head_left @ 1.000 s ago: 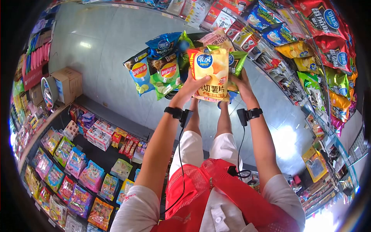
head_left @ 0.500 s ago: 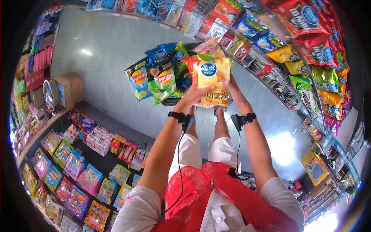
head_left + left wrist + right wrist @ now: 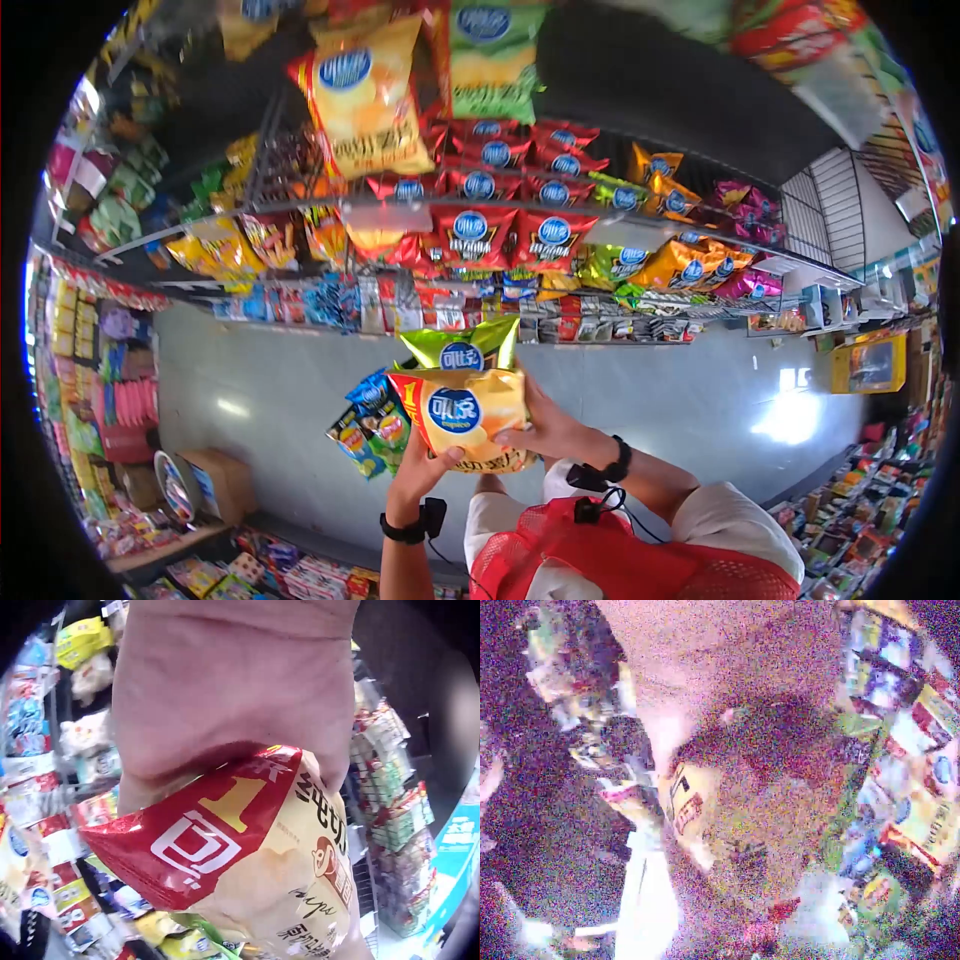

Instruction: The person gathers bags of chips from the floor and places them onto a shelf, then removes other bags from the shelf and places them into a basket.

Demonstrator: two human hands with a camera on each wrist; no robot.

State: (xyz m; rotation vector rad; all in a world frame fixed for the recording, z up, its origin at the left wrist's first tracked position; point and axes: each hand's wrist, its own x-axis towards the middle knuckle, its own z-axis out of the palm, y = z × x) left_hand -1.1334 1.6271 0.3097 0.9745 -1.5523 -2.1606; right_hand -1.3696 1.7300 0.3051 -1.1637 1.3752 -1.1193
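Note:
A yellow chip bag [image 3: 470, 405] with a blue oval logo and a red corner is held between both hands in front of the body. My left hand [image 3: 418, 472] grips its lower left side, thumb on the front; the left wrist view shows that hand [image 3: 236, 690] round the bag [image 3: 255, 855]. My right hand [image 3: 553, 428] grips the bag's right side, thumb on the front. Behind it stands a green bag [image 3: 462, 347]; at the left are blue and green chip bags [image 3: 388, 428]. The right wrist view is grainy, with the hand [image 3: 735, 682] above the yellow bag [image 3: 694, 802].
Racks of chip bags cross the upper view, with red bags [image 3: 470, 237] in rows and a yellow bag [image 3: 370, 95] and a green bag [image 3: 492, 65] higher up. A cardboard box [image 3: 222, 482] stands on the floor at the left; a yellow-framed item [image 3: 868, 363] is at the right.
The head view has tilted up from the floor toward the chip racks. Both hands still grip the yellow bag, which now appears lower in the view, with the green bag showing behind it.

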